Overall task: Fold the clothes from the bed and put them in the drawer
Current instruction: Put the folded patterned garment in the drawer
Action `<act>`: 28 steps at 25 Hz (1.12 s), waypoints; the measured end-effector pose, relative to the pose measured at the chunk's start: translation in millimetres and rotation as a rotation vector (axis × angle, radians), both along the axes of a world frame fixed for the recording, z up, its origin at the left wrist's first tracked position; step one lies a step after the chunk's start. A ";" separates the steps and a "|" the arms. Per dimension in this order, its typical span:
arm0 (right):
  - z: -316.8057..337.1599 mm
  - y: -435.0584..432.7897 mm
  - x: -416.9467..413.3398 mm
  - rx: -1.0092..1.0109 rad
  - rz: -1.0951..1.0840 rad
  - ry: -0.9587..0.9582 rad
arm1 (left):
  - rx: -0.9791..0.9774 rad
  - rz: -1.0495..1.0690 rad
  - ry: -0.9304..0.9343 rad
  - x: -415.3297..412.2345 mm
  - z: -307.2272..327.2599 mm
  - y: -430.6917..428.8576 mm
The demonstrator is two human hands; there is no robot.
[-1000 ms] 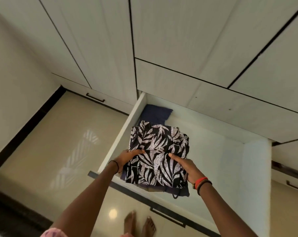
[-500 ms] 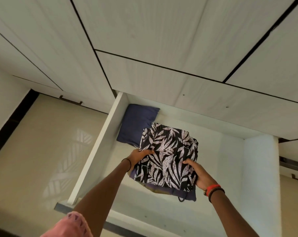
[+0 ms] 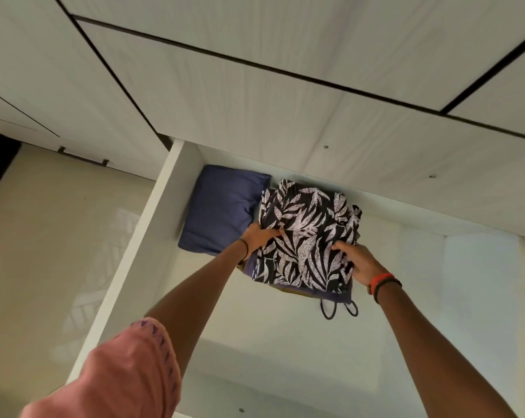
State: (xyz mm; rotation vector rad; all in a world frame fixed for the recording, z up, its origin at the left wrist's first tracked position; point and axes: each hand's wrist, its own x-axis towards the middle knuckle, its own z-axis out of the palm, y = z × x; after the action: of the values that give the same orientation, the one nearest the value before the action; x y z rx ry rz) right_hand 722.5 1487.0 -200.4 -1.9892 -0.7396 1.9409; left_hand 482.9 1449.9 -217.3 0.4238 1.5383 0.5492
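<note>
A stack of folded clothes, topped by a black garment with a white leaf print [image 3: 308,233], is low inside the open white drawer [image 3: 152,224], near its back wall. My left hand [image 3: 259,236] grips the stack's left edge, thumb on top. On the near right corner, my right hand [image 3: 359,260] holds it, fingers curled over the fabric. Purple and olive layers and two thin black strap loops [image 3: 339,309] show under the print. A folded blue garment [image 3: 222,209] lies in the drawer's back left corner, touching the stack.
White wardrobe doors [image 3: 285,110] rise behind the drawer. Glossy beige floor [image 3: 53,236] lies to the left, with another closed drawer and its dark handle [image 3: 83,156]. The drawer's bare bottom [image 3: 436,297] extends to the right and toward me.
Both hands have carried the stack deeper and lower into the drawer, beside the blue garment. The camera has moved closer and over the drawer.
</note>
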 end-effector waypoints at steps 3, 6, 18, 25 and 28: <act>-6.5 -4.9 -1.1 0.001 -0.042 -0.026 | 0.068 -0.100 0.193 7.7 -12.8 0.7; -6.3 -6.4 3.7 0.007 -0.083 -0.063 | 0.088 -0.194 0.220 4.6 -16.2 6.4; 21.8 -12.8 -24.7 0.076 0.126 -0.696 | -0.003 -0.242 0.470 21.7 19.1 -19.6; 75.5 -56.9 -77.6 0.141 0.272 -0.636 | 0.054 -0.077 0.497 9.8 67.4 -74.5; 97.6 -87.4 -95.8 0.208 0.302 -0.539 | 0.100 0.026 0.515 0.3 89.6 -107.1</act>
State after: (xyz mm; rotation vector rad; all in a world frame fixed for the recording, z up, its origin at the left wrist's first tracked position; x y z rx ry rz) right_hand 626.8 1399.6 -102.8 -2.3921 -1.3776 1.3748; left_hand 483.2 1342.8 -127.7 0.6592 2.0157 0.5658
